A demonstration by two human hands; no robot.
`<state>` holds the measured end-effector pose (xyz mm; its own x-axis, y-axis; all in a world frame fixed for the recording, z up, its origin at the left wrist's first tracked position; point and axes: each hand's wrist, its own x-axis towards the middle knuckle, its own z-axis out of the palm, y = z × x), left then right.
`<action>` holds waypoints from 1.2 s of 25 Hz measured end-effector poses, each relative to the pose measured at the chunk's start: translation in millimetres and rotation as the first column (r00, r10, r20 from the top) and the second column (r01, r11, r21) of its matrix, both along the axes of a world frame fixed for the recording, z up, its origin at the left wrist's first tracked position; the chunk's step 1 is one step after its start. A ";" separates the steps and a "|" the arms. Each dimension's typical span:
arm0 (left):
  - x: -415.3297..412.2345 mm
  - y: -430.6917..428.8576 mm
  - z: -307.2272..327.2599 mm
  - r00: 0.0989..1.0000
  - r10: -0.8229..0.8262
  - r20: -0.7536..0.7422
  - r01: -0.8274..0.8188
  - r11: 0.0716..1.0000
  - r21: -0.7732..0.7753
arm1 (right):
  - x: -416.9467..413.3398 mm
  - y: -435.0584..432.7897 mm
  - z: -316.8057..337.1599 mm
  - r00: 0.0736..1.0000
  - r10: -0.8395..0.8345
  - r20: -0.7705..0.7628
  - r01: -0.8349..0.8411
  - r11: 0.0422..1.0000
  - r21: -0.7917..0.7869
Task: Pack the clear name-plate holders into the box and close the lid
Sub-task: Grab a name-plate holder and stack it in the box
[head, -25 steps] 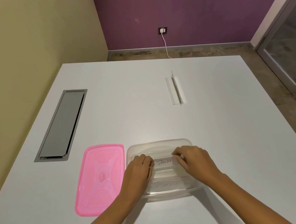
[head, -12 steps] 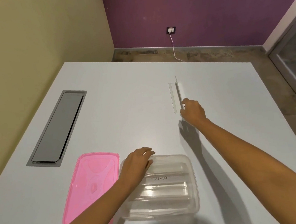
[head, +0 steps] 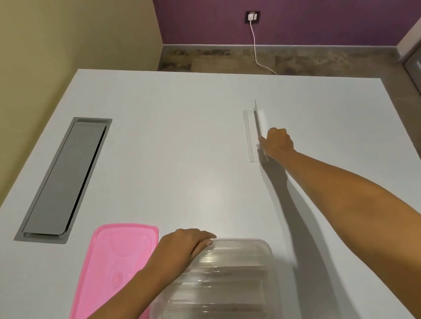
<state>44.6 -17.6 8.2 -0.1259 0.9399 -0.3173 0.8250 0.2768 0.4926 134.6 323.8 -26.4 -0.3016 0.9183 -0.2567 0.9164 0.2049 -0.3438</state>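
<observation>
The right hand (head: 277, 142) is reaching far across the desk (head: 191, 161) and closing its fingers on the near end of the last loose holder (head: 251, 134), which is standing on its base with the thin clear upright rising beside the knuckles. Whether it is gripping firmly yet I cannot tell. The left hand (head: 184, 243) is lying flat, fingers together, on the far left corner of the box (head: 244, 307), probably steadying it so it is not sliding while the other arm is stretching. Several holders are already lying in rows inside the box. The pink lid (head: 112, 269) is waiting just left of the box, touching or slightly under it, handy for closing. Between holder and box the desk is lying bare, giving a straight path back; the grey cable hatch (head: 64, 178) is sitting well off to the left.
</observation>
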 end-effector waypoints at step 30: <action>31.8 -0.7 82.6 -0.207 0.316 0.926 -0.668 0.646 -0.370 | 100.6 -249.2 87.2 0.735 0.669 -0.113 -0.282 0.453 0.846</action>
<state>76.4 -18.3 90.8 -0.3745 0.7879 -0.4889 -0.7077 0.0979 0.6997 235.2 74.6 60.8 -0.6389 0.3653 0.6770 0.4034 0.9085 -0.1095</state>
